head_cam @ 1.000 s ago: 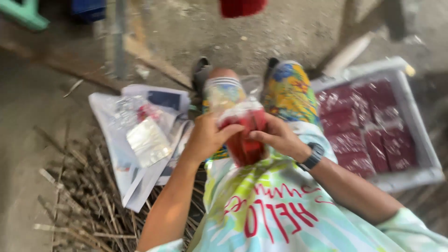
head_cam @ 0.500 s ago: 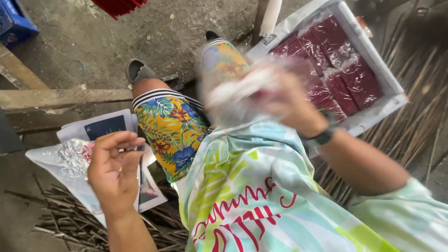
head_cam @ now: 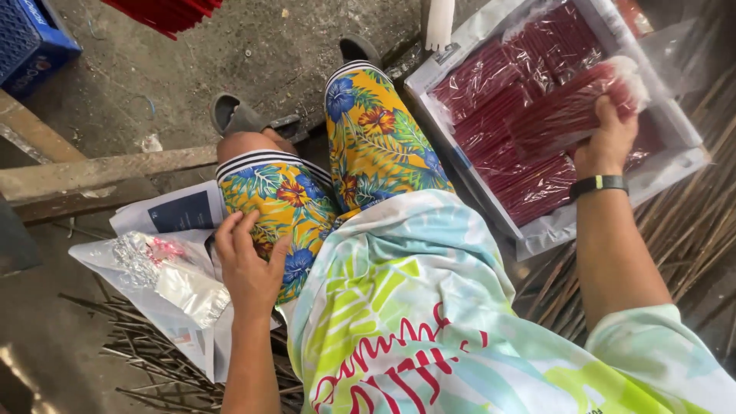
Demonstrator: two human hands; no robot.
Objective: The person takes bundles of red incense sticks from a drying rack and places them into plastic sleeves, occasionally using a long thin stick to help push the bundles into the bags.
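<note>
Head view, person seated on the ground. Right hand (head_cam: 607, 139) is closed around one clear-wrapped bundle of dark red sticks (head_cam: 571, 107), gripping it near its lower end; the bundle lies tilted over the white tray (head_cam: 685, 157), its far end toward the tray's far right corner. The tray sits on the ground to the right of the person's legs and is lined with clear plastic; inside it more wrapped red bundles (head_cam: 498, 92) lie side by side, filling the left and near parts. A black wristband (head_cam: 599, 184) circles the right wrist. Left hand (head_cam: 247, 264) is open, fingers spread, resting on the left thigh of the flowered shorts (head_cam: 360, 146), holding nothing. Just beside that hand, on the ground to the left, lies a stack of white paper sheets (head_cam: 134, 226); a dark blue rectangular label (head_cam: 181, 212) sits on the top sheet at its far edge. On the sheets rests a pile of crinkled clear plastic bags (head_cam: 165, 272), with a small pink patch showing through. Blue crate (head_cam: 31, 38) at far left corner of view; a wooden plank (head_cam: 92, 172) lies across the ground beyond the sheets. Bare thin sticks (head_cam: 690, 230) are scattered beneath the tray's near edge.
</note>
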